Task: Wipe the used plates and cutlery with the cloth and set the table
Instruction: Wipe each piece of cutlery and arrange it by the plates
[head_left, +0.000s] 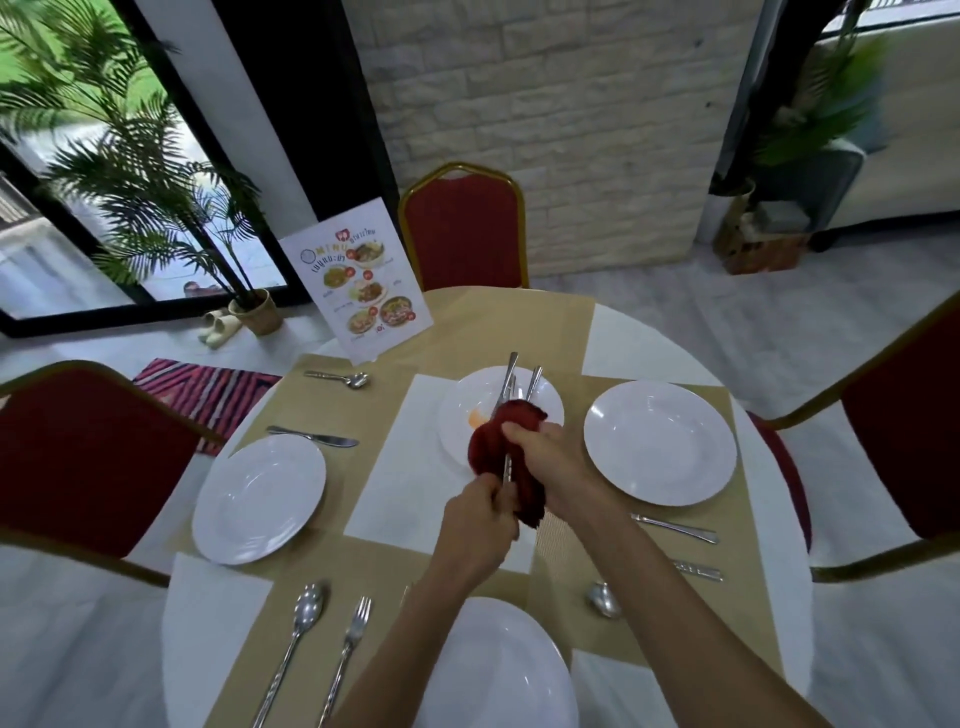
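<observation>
My right hand (540, 457) grips a dark red cloth (498, 447) wrapped around a piece of cutlery (508, 470). My left hand (480, 525) holds that cutlery by its lower end. Both hands hover over the table's middle, just in front of the far white plate (467, 410), which has an orange smear and more cutlery (522, 382) lying on it. White plates sit at the left (257, 499), right (660, 441) and near edge (498, 670). A spoon (298, 634) and fork (350, 644) lie left of the near plate.
A standing menu card (356, 291) is at the table's far left. A knife (311, 436) and spoon (337, 378) lie by the left plate; cutlery (675, 527) lies by the right one. Red chairs stand at the far side (465, 228), left (88, 457) and right (904, 436).
</observation>
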